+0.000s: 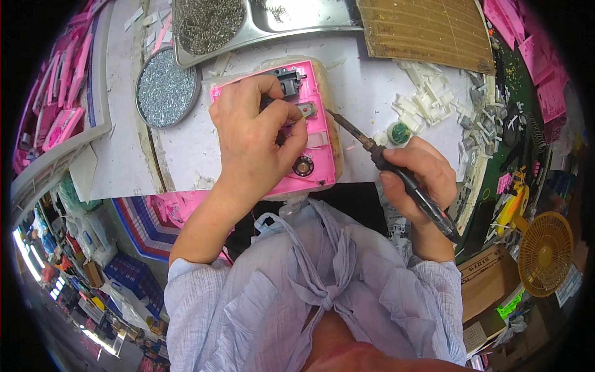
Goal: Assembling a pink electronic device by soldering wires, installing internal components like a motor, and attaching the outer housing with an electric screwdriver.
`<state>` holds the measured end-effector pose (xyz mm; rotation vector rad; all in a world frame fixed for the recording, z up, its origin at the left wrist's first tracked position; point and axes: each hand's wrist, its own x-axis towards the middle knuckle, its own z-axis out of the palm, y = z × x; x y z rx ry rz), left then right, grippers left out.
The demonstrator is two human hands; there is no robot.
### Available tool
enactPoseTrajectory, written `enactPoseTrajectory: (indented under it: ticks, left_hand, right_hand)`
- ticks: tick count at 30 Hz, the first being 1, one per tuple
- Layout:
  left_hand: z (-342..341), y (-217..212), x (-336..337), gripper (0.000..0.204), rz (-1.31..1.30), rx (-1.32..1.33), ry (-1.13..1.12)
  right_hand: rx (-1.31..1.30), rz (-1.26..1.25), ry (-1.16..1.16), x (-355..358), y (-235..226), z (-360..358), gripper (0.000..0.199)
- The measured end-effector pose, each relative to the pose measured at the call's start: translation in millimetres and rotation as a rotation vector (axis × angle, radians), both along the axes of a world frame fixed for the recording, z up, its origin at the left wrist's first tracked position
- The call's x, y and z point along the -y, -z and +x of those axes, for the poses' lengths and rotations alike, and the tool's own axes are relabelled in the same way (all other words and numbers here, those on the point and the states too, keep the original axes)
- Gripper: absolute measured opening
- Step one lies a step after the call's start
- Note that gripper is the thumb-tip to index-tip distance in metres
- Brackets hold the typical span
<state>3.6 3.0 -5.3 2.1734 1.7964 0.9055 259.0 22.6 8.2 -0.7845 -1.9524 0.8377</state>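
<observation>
A pink plastic housing lies on a pale padded base on the white worktop. Inside it are a dark grey block, a small metal plate and a round black speaker. My left hand rests over the housing's left side, thumb and forefinger pinched beside the metal plate. What the pinch holds is hidden by the fingers. My right hand grips a soldering iron by its black handle. The iron's tip sits just past the housing's right edge, near the metal plate.
A round dish of screws stands at left. Behind are a metal tray of small parts and a brown board. White plastic pieces, a green-filled pot and small metal parts lie right. A fan stands lower right.
</observation>
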Motion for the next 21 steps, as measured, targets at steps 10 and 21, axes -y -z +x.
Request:
enactPoseTrajectory:
  ticks: [10, 21]
  left_hand:
    - [1.0, -3.3, -0.5, 0.017, -0.012, -0.021, -0.002]
    - [-0.7, -5.1, 2.9, 0.017, -0.047, -0.032, 0.002]
  right_hand:
    - [0.012, 0.004, 0.0, -2.5, -0.6, 3.0, 0.031]
    - [0.006, 0.018, -0.021, -4.2, 1.0, 0.5, 0.035]
